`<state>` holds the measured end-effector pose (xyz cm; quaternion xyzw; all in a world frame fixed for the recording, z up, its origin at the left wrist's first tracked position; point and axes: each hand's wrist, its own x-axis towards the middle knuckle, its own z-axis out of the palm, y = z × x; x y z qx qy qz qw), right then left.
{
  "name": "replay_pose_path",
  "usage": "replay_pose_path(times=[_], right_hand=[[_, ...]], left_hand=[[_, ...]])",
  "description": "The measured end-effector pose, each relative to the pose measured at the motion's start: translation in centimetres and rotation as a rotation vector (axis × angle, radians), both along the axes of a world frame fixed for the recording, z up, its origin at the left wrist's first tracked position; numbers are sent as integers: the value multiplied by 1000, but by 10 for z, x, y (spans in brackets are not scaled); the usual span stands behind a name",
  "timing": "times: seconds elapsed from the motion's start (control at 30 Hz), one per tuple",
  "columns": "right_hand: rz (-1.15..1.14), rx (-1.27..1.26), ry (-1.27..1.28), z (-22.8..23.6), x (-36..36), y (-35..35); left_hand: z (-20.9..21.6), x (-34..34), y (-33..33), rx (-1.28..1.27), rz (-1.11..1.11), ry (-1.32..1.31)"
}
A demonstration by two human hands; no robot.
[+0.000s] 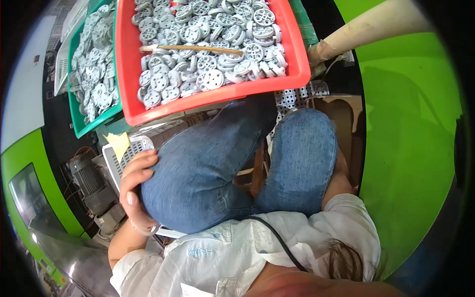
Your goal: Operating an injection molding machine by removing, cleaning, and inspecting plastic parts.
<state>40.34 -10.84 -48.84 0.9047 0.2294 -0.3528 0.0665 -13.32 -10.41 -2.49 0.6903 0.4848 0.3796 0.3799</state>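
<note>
Lying by the left hand's [137, 184] fingers [142, 161], perhaps touching: a gray piece [147, 142].

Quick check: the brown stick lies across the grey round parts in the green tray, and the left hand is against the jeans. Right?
One slip: the stick lies across the grey round parts in the red tray, not the green tray; the head view shows it. The left hand is against the jeans.

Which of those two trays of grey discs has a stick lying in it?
The red tray: a thin brown stick lies across its discs. The green tray to its left shows no stick.
</note>
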Motion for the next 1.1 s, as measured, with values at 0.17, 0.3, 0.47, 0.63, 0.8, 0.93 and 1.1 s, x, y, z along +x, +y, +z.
replay_pose_path(times=[0.17, 0.3, 0.47, 0.63, 0.8, 0.93, 1.1], right_hand=[[-9, 230, 182, 42, -12, -37], [-157, 756, 455, 91, -33, -79], [-15, 1201, 178, 205, -91, -95], [168, 1464, 241, 352, -152, -74], [473, 1679, 396, 481, -213, -30], [512, 1765, 851, 546, -256, 12], [313, 1773, 929, 562, -243, 34]], left_hand=[[-5, 2, -1, 105, 46, -26], [-8, 3, -8, 166, 62, -80], [3, 14, -14, 233, 91, -116], [46, 21, -16, 543, -118, 176], [102, 58, -7, 622, -425, 435], [141, 105, 18, 827, -360, 305], [141, 151, 52, 800, -353, 82]])
